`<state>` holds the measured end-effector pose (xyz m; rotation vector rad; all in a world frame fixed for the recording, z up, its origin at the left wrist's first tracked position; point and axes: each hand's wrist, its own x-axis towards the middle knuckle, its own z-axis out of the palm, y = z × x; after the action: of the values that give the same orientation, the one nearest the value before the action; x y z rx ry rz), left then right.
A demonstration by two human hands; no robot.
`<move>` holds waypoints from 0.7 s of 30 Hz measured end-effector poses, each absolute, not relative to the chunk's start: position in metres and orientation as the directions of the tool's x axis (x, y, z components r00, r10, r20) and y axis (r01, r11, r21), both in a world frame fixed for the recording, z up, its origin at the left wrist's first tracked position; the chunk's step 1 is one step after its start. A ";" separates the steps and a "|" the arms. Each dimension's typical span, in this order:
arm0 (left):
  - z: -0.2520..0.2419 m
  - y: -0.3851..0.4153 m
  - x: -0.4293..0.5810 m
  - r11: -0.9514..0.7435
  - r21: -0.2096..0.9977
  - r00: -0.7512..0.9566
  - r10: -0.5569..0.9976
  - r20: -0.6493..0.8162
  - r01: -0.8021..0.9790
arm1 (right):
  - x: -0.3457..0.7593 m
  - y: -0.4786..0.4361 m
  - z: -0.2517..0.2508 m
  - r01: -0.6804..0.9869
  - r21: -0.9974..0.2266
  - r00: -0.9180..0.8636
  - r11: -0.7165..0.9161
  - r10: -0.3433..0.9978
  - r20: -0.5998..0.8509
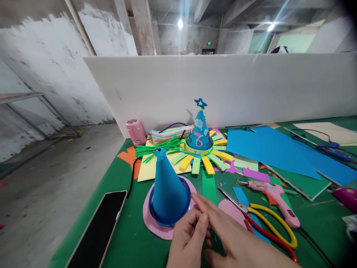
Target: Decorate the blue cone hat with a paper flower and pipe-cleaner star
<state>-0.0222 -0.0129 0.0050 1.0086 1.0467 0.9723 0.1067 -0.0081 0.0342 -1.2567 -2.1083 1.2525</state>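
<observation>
A blue paper cone hat (169,190) stands upright on a round pink paper base (147,219), with a dark blue pipe-cleaner ring (151,210) around its foot. My left hand (188,238) is just in front of the base, thumb and fingers pinched together; whatever they hold is hidden. Beside and partly against it is my right hand (231,234), its index finger stretched toward the ring's right side. The right thumb is apart below, and its other fingers are mostly hidden. Scissors (251,216) with red and yellow handles lie to the right of my right hand.
A decorated blue party hat (199,136) with a star top stands behind. Green pipe cleaners (156,147) and a pink canister (135,132) are at back left. A phone (97,229) lies left; a pink glue gun (279,197) and blue sheets (267,149) lie right.
</observation>
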 end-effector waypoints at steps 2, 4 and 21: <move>0.005 -0.013 -0.024 0.221 0.971 0.223 0.955 -0.196 -0.093 | 0.105 -0.007 0.038 0.578 -0.767 -0.543 0.280 0.833 -0.105; 0.004 -0.013 -0.026 0.184 0.983 0.207 0.962 -0.176 -0.017 | 0.103 -0.005 0.042 0.645 -0.686 -0.551 0.336 0.827 -0.112; 0.006 -0.008 -0.033 0.008 0.996 -0.024 1.000 -0.006 0.094 | 0.095 -0.001 0.046 0.564 -0.774 -0.527 0.289 0.847 -0.068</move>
<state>-0.0335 -0.0084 0.0063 1.2617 1.2994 1.1760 0.0948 -0.0011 0.0464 -1.2736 -2.2081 1.1018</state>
